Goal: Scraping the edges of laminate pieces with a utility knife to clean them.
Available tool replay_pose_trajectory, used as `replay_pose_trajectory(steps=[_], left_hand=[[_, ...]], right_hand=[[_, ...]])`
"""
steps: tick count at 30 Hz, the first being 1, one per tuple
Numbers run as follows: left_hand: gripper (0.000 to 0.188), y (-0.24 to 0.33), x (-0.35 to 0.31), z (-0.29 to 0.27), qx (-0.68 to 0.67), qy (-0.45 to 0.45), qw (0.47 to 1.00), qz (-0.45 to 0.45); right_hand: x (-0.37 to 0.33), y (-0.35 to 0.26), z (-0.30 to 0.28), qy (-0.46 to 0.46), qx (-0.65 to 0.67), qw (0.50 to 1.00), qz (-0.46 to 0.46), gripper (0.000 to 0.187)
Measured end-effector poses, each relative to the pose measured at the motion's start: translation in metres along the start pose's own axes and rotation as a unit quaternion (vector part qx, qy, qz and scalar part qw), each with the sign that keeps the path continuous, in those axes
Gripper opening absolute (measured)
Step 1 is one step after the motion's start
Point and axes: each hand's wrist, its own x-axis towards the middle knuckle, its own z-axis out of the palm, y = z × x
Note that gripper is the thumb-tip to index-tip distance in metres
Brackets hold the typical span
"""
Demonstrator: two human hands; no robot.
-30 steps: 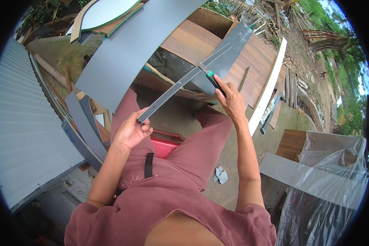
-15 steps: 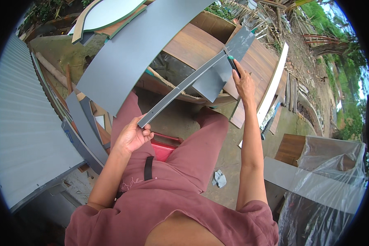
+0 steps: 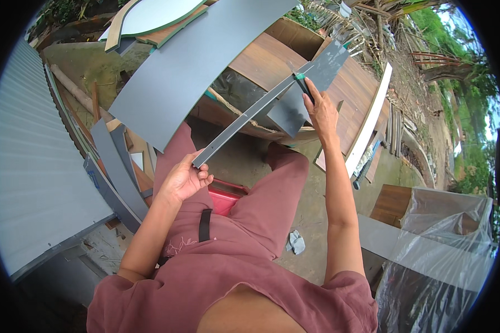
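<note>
My left hand (image 3: pixel 184 180) is closed on the near end of a long narrow grey strip (image 3: pixel 245 117). The strip slants up and away to the right, its far part resting by a dark grey board (image 3: pixel 329 62). In my right hand (image 3: pixel 324 116) is a knife with a black and green handle (image 3: pixel 304 85), gripped with the fingers wrapped round it. Its thin tip meets or hovers just over the strip's far part; contact is hard to make out. Below the strip sits an open cardboard box (image 3: pixel 236 126) with wood-grain panels (image 3: pixel 266 61) on it.
A large grey panel (image 3: pixel 189 64) leans across the left of the box. More boards (image 3: pixel 114 150) stand at the left beside a corrugated metal sheet (image 3: pixel 44 155). A white strip (image 3: pixel 370 122) lies at the right, and plastic-wrapped panels (image 3: pixel 444 238) are nearer. Between my legs is a red stool (image 3: pixel 225 201).
My right hand has drawn the knife a little left and nearer along the strip. The left hand still holds the near end; the whole view has shifted slightly.
</note>
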Motion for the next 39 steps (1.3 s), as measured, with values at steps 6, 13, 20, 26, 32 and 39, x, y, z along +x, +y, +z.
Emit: replay_pose_trajectory(steps=[6, 13, 20, 26, 32, 39], left_hand=[[0.044, 0.001, -0.008, 0.008, 0.051, -0.031, 0.998, 0.024], [0.065, -0.005, -0.025, 0.01, 0.227, -0.147, 0.945, 0.186], [0.05, -0.022, 0.007, -0.008, 0.3, 0.069, 0.927, 0.217], [0.044, 0.0, -0.016, 0.01, 0.167, 0.035, 0.947, 0.272], [0.044, 0.042, -0.053, 0.005, 0.101, 0.003, 0.954, 0.281], [0.046, 0.088, -0.153, -0.076, -0.027, 0.047, 0.884, 0.463]], right_hand=[[-0.005, 0.005, 0.011, 0.043, 0.031, 0.989, 0.141, 0.044], [-0.028, -0.055, 0.011, 0.07, 0.169, 0.982, 0.051, 0.044], [-0.05, -0.098, 0.018, 0.022, 0.3, 0.953, 0.033, 0.043], [-0.105, -0.134, 0.029, 0.003, 0.368, 0.93, -0.017, 0.044], [-0.124, -0.11, 0.039, 0.103, 0.392, 0.908, 0.101, 0.045], [-0.111, -0.102, 0.043, 0.068, 0.492, 0.855, 0.148, 0.046]])
